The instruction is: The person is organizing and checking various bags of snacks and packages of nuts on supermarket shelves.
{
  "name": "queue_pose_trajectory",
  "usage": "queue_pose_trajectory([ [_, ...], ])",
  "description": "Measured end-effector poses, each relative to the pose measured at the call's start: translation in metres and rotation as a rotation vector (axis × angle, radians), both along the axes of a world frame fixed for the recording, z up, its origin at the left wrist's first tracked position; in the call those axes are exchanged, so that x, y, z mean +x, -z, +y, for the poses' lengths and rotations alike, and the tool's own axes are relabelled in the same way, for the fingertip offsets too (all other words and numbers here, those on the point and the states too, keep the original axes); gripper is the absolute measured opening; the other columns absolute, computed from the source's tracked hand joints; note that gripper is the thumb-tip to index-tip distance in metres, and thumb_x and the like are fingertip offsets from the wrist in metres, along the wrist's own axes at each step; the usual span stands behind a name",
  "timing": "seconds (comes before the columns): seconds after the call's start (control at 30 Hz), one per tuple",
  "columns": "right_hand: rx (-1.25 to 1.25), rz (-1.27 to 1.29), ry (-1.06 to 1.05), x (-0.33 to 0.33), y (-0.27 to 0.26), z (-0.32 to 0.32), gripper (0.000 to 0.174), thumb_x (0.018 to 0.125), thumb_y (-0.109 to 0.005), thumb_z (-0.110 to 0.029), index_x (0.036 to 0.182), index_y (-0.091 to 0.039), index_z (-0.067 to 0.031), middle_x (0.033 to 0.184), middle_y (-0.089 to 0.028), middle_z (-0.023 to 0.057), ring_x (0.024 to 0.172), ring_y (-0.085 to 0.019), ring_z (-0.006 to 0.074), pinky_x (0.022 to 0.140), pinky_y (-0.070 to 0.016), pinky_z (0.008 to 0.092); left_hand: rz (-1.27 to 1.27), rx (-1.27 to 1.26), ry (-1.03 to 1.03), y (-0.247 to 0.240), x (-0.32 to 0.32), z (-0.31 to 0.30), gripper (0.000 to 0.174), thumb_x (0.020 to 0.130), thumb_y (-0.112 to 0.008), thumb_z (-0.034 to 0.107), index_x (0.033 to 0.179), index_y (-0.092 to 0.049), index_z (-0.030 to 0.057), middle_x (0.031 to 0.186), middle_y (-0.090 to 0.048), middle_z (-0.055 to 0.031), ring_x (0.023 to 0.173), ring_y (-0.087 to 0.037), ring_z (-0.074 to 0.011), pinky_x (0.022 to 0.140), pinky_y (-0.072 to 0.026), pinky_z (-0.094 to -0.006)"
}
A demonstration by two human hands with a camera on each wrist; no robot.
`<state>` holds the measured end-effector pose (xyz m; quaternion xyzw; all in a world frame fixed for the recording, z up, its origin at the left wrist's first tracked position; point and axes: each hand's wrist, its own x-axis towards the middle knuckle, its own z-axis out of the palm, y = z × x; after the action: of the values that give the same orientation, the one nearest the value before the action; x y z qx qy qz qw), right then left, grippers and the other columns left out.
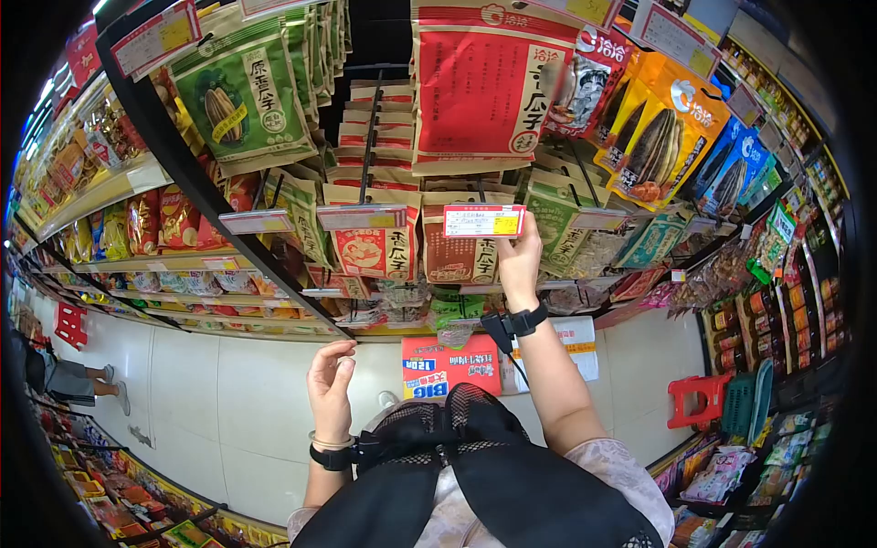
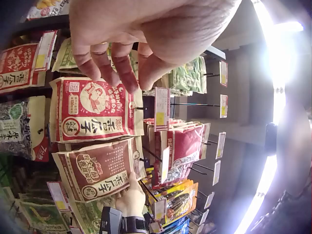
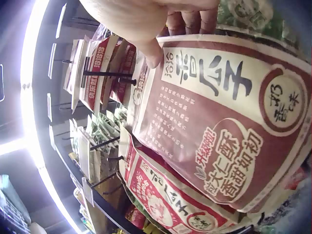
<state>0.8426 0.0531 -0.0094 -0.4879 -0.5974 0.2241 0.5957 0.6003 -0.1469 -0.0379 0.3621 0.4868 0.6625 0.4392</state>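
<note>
In the head view my right hand [image 1: 520,267] is at the right edge of a brown seed packet [image 1: 454,254], behind a price tag [image 1: 484,221]. The right wrist view shows that hand [image 3: 161,19] pinching the top edge of the brown packet [image 3: 195,112], thumb on the front, other fingers behind. My left hand [image 1: 331,388] is raised below the shelf, fingers loosely bent and holding nothing. In the left wrist view the left hand [image 2: 146,34] appears in front of a red and cream packet [image 2: 97,109]; whether it touches is not clear.
Hooks carry a green packet [image 1: 245,100], a large red packet [image 1: 475,91] and orange packets [image 1: 665,128]. Cartons [image 1: 450,365] lie on the floor below the rack. Red stools [image 1: 698,400] and another person's legs [image 1: 78,379] are farther off.
</note>
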Motion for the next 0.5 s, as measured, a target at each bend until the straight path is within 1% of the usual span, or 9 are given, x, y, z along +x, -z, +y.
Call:
queue_pose_trajectory([
  [0.03, 0.043, -0.018, 0.034, 0.001, 0.0, -0.003, 0.028, 0.079, -0.059, 0.002, 0.106, -0.052, 0.0009, 0.093, -0.065, 0.0089, 0.086, -0.061, 0.0155, 0.077, -0.0471, 0.0292, 0.006, -0.002, -0.004, 0.001, 0.0, -0.001, 0.018, 0.084, -0.056, 0.004, 0.102, -0.058, 0.0008, 0.106, -0.06, -0.0093, 0.098, -0.053, -0.0162, 0.09, -0.039, -0.0301],
  [0.07, 0.008, 0.014, 0.022, 0.002, 0.006, -0.004, 0.033, 0.078, -0.065, -0.004, 0.108, -0.051, -0.0016, 0.095, -0.061, 0.0109, 0.089, -0.06, 0.021, 0.081, -0.0475, 0.0327, 0.007, -0.002, 0.002, 0.002, 0.0, 0.0, 0.018, 0.084, -0.056, 0.004, 0.102, -0.058, 0.0008, 0.106, -0.06, -0.0093, 0.098, -0.053, -0.0162, 0.09, -0.039, -0.0301],
  [0.13, 0.036, -0.075, 0.057, 0.002, 0.008, -0.007, 0.04, 0.076, -0.071, -0.01, 0.109, -0.05, -0.0007, 0.097, -0.059, 0.0115, 0.091, -0.058, 0.0218, 0.082, -0.0463, 0.0334, 0.033, 0.026, 0.04, 0.006, 0.002, 0.003, 0.021, 0.086, -0.057, 0.007, 0.107, -0.057, 0.0016, 0.108, -0.059, -0.0083, 0.098, -0.053, -0.0147, 0.084, -0.0434, -0.0279],
  [0.2, 0.042, -0.134, 0.09, 0.002, 0.012, -0.007, 0.048, 0.073, -0.074, -0.015, 0.111, -0.048, -0.0008, 0.099, -0.056, 0.0127, 0.093, -0.056, 0.0232, 0.081, -0.0451, 0.0346, 0.021, 0.017, 0.048, 0.002, 0.008, 0.005, 0.02, 0.085, -0.057, 0.005, 0.104, -0.057, 0.0012, 0.106, -0.06, -0.0086, 0.098, -0.053, -0.0153, 0.087, -0.0411, -0.0289],
  [0.3, -0.023, -0.103, 0.093, 0.01, 0.008, -0.01, 0.048, 0.075, -0.074, -0.017, 0.111, -0.047, -0.001, 0.098, -0.054, 0.0119, 0.09, -0.055, 0.0236, 0.079, -0.0445, 0.0342, 0.013, 0.006, 0.057, -0.005, 0.014, 0.008, 0.019, 0.083, -0.057, 0.003, 0.102, -0.058, 0.0009, 0.105, -0.06, -0.0086, 0.098, -0.053, -0.0158, 0.09, -0.0389, -0.0298],
  [0.37, 0.031, -0.093, 0.182, 0.03, 0.01, -0.006, 0.047, 0.076, -0.073, -0.019, 0.11, -0.046, -0.0004, 0.1, -0.052, 0.0115, 0.09, -0.052, 0.0226, 0.08, -0.0432, 0.0346, 0.014, 0.006, 0.059, -0.005, 0.016, 0.01, 0.019, 0.084, -0.057, 0.003, 0.103, -0.058, 0.0008, 0.105, -0.06, -0.0084, 0.098, -0.053, -0.0157, 0.09, -0.0388, -0.0297],
  [0.4, 0.065, -0.006, 0.214, 0.041, 0.006, -0.009, 0.046, 0.079, -0.071, -0.022, 0.109, -0.045, 0.0004, 0.101, -0.049, 0.0111, 0.093, -0.049, 0.0216, 0.081, -0.0415, 0.0344, 0.007, 0.01, 0.054, -0.005, 0.016, 0.009, 0.02, 0.084, -0.056, 0.003, 0.103, -0.058, 0.0007, 0.105, -0.06, -0.0083, 0.098, -0.053, -0.0154, 0.09, -0.0389, -0.0295],
  [0.47, 0.102, -0.081, 0.484, 0.072, 0.004, -0.008, 0.041, 0.083, -0.068, -0.022, 0.11, -0.045, -0.0015, 0.105, -0.05, 0.0101, 0.095, -0.05, 0.0198, 0.083, -0.0417, 0.033, -0.005, 0.015, 0.047, -0.003, 0.016, 0.008, 0.02, 0.084, -0.056, 0.003, 0.103, -0.057, 0.0006, 0.105, -0.06, -0.0081, 0.098, -0.053, -0.0152, 0.089, -0.0389, -0.0292],
  [0.5, 0.124, 0.062, 0.47, 0.089, 0.012, -0.002, 0.038, 0.084, -0.066, -0.017, 0.11, -0.044, -0.0012, 0.107, -0.049, 0.0102, 0.097, -0.05, 0.0218, 0.086, -0.0413, 0.0353, -0.013, 0.007, 0.045, -0.002, 0.017, 0.008, 0.02, 0.084, -0.056, 0.003, 0.104, -0.057, 0.0005, 0.105, -0.06, -0.008, 0.097, -0.053, -0.015, 0.089, -0.0388, -0.0289],
])
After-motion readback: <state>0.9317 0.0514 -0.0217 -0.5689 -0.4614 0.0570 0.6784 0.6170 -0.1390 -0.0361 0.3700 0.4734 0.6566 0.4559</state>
